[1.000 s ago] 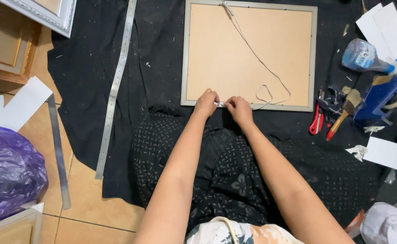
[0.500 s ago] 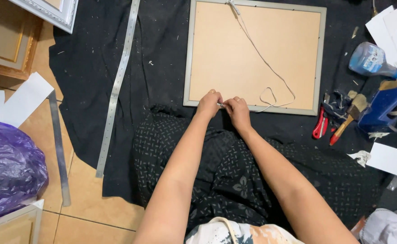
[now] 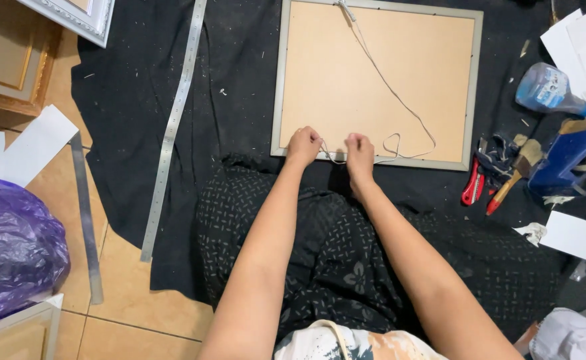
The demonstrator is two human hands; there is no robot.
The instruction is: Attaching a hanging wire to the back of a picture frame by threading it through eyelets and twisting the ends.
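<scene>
String (image 3: 399,107), thin and pale, runs from the top edge of a picture frame (image 3: 276,87) down across its tan backing board, loops near the lower right corner and ends between the two hands at the bottom rail. Both hands sit close together but apart at that lower edge: the left hand (image 3: 304,145) is curled into a fist, fingers pinched shut on the string, and the right hand (image 3: 359,150) is likewise closed on the string just beside it, a short slack piece hanging between them. Face down on a black cloth (image 3: 126,133) flecked with pale scraps, the frame has a slim, silvery-grey moulding. Left of it a long flat metal ruler (image 3: 173,127) lies on the cloth, and a purple plastic bag (image 3: 9,250) bulges on the tan floor tiles. To the right lie red-handled pliers (image 3: 471,190), a wooden-handled brush (image 3: 516,173), a blue tape dispenser (image 3: 569,157) and a clear plastic bottle (image 3: 546,90).
</scene>
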